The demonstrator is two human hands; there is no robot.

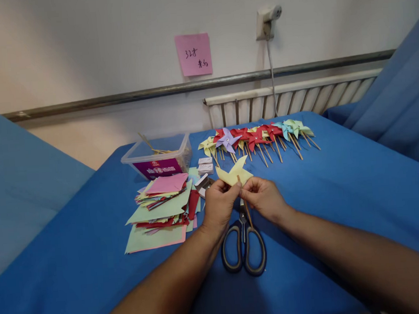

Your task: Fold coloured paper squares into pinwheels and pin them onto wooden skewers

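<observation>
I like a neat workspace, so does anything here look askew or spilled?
The paper stack, left of the left hand, looks askew: its sheets jut out at uneven angles instead of lining up. I see no obvious spill.

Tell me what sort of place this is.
Probably an indoor handcraft workspace: paper pinwheels, stacked coloured paper and scissors are set out on a blue cloth.

A blue-draped table (pixel 340 186) with plastic tub (pixel 156 167), paper stack (pixel 163 213), small boxes (pixel 205 168), scissors (pixel 243 218) and a row of pinwheels (pixel 255 138).
</observation>
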